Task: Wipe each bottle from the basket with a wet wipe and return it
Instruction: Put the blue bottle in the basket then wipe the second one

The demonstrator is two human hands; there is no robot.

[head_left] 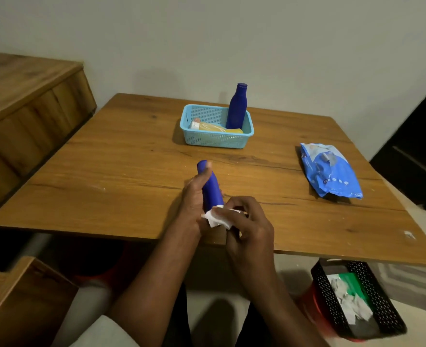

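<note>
My left hand (194, 201) grips a dark blue bottle (210, 186) above the table's near edge, cap end pointing away from me. My right hand (249, 221) pinches a white wet wipe (218, 217) against the bottle's lower end. Farther back on the table stands a light blue basket (217, 140). In it a taller blue bottle (237, 106) stands upright and a yellow bottle (217, 127) with a white cap lies on its side.
A blue pack of wet wipes (329, 171) lies on the wooden table (121, 166) at the right. A black perforated bin (357, 296) holding used wipes sits on the floor below the table's right corner. Wooden furniture (26, 108) stands to the left.
</note>
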